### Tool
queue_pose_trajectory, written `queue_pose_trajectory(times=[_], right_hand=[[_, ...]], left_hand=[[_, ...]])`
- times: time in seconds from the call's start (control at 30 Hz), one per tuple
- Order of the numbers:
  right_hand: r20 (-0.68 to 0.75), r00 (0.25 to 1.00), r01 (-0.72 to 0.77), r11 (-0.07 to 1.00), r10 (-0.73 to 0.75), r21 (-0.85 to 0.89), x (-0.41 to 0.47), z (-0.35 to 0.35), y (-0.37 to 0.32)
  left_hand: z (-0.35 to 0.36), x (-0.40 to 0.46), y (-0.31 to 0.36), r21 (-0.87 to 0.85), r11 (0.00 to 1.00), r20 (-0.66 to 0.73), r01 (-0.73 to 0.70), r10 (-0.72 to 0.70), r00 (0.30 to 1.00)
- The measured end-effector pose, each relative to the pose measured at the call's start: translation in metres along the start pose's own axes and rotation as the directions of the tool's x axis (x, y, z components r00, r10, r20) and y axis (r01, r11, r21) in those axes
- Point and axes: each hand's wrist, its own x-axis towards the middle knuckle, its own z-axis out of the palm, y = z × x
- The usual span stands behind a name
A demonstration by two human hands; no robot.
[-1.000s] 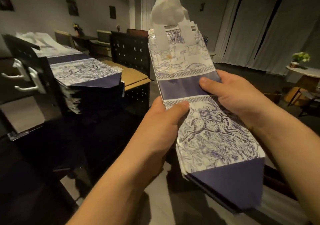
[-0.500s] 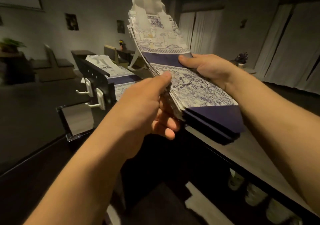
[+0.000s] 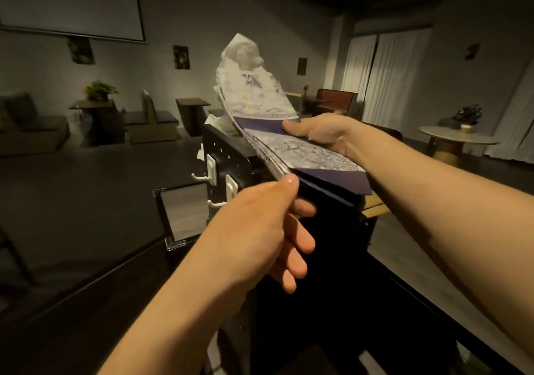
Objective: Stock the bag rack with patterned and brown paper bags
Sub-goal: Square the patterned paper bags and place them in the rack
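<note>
The left hand (image 3: 260,227) hangs slack-fingered, thumb at the near edge of the patterned bag stack (image 3: 291,143); only the right hand (image 3: 320,136) pinches it, above the black rack (image 3: 228,155). One-handed, the fanned bags may slide apart.

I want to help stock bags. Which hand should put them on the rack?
Probably the right hand: it grips the bags over the rack. The left hand touches only their near edge.
</note>
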Motion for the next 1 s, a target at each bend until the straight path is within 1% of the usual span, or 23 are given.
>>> queue_pose_trajectory(times=[0.03,0.07,0.1,0.13,0.17,0.27,0.4,0.5,0.7,0.8,0.9,1.0], right_hand=[[-0.049,0.999,0.011,0.98,-0.021,-0.196,0.003,0.003,-0.001],[-0.086,0.995,0.015,0.917,-0.054,-0.4,0.007,0.006,-0.002],[-0.107,0.99,0.014,0.83,-0.089,-0.557,0.009,0.009,-0.002],[-0.108,0.988,0.018,0.767,-0.114,-0.642,0.01,0.012,0.0],[-0.095,0.988,0.03,0.744,-0.125,-0.667,0.009,0.015,0.001],[-0.073,0.987,0.062,0.768,-0.141,-0.638,0.008,0.017,0.007],[-0.088,0.995,0.001,0.901,-0.043,-0.435,0.002,0.014,0.007],[-0.094,0.995,-0.012,0.936,-0.023,-0.351,-0.004,0.012,0.012],[-0.236,0.964,0.03,0.932,-0.122,-0.361,-0.028,0.006,0.026],[-0.313,0.927,0.1,0.941,-0.206,-0.322,-0.051,-0.003,0.033],[-0.375,0.896,0.139,0.951,-0.24,-0.276,-0.08,-0.011,0.04],[-0.413,0.869,0.16,0.944,-0.274,-0.29,-0.111,-0.019,0.051]], left_hand=[[-0.001,0.001,-0.003,0.018,1.0,0.001,0.017,-0.017,1.0],[-0.003,0.001,-0.007,0.038,0.999,-0.002,0.031,-0.031,1.0],[-0.004,0.002,-0.01,0.055,0.998,-0.005,0.044,-0.044,0.999],[-0.006,0.002,-0.013,0.07,0.996,-0.009,0.053,-0.052,0.999],[-0.007,0.001,-0.015,0.081,0.995,-0.014,0.058,-0.057,0.998],[-0.009,-0.001,-0.018,0.062,0.997,-0.037,0.048,-0.046,0.998],[-0.008,0.0,-0.02,0.045,0.998,-0.091,-0.039,0.043,0.995],[-0.007,0.002,-0.025,0.069,0.993,-0.127,-0.094,0.103,0.987],[-0.004,0.001,-0.035,0.052,0.993,-0.199,-0.11,0.118,0.973],[0.0,0.0,-0.041,0.01,0.993,-0.263,-0.114,0.113,0.958],[0.008,-0.005,-0.046,-0.115,0.986,-0.333,-0.123,0.079,0.94],[0.022,-0.016,-0.051,-0.215,0.965,-0.344,-0.152,0.071,0.936]])
